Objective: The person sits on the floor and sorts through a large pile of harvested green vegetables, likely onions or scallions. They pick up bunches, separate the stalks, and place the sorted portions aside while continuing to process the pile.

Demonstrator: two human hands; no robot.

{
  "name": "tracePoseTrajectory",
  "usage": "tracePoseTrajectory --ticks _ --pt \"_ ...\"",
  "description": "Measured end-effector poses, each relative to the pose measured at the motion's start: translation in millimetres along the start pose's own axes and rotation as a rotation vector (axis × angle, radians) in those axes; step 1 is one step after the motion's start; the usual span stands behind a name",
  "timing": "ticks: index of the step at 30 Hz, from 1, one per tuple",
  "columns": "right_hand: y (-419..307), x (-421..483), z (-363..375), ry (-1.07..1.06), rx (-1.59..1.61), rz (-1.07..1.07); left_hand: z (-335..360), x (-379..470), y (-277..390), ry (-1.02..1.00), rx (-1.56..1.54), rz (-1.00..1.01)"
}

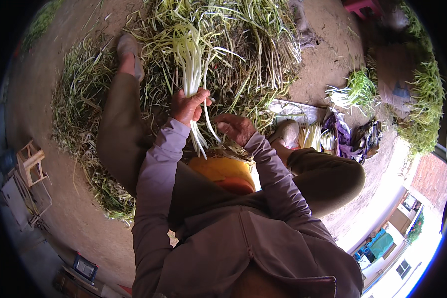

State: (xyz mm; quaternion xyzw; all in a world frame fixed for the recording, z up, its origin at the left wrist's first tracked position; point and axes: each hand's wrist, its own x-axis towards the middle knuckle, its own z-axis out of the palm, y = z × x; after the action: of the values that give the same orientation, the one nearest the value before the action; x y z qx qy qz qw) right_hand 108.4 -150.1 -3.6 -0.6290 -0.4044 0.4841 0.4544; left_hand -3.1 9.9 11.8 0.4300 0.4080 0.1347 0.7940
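My left hand [189, 106] is closed around a bunch of long, white-stemmed leafy stalks [192, 74], apparently some kind of allium. Their pale yellow-green leaves fan out above the fist, and the white lower ends stick out below it. One stalk [207, 117] stands apart on the bunch's right side. Close to its lower part is my right hand [236, 128], with thumb and forefinger slightly apart and nothing visible between them. A large heap of stalks [238, 33] spreads across the ground beyond both hands. Below them, a yellow-orange object [223, 173] lies between my legs.
Beside my right foot [287, 132] stand trimmed pale bundles [316, 138] and purple cloth or plastic [337, 130]. Another pile of white-ended greens [354, 91] lies farther right. A pink stool [363, 7] is at upper right, a wooden stool [31, 162] at far left.
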Motion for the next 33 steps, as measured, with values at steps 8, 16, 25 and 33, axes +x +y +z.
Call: tracePoseTrajectory --ticks 8,16,25,33 --pt "-21 -18 10 -0.194 0.38 0.205 -9 -2 14 0.102 -0.049 0.098" --pt "-26 7 16 0.077 0.138 0.139 12 -11 -3 -0.018 -0.166 -0.046" --pt "-23 -5 22 0.053 -0.09 -0.055 4 -7 -11 -0.021 -0.103 -0.048" --pt "-32 -38 7 -0.065 -0.365 -0.034 -8 -1 4 0.16 -0.013 0.08"
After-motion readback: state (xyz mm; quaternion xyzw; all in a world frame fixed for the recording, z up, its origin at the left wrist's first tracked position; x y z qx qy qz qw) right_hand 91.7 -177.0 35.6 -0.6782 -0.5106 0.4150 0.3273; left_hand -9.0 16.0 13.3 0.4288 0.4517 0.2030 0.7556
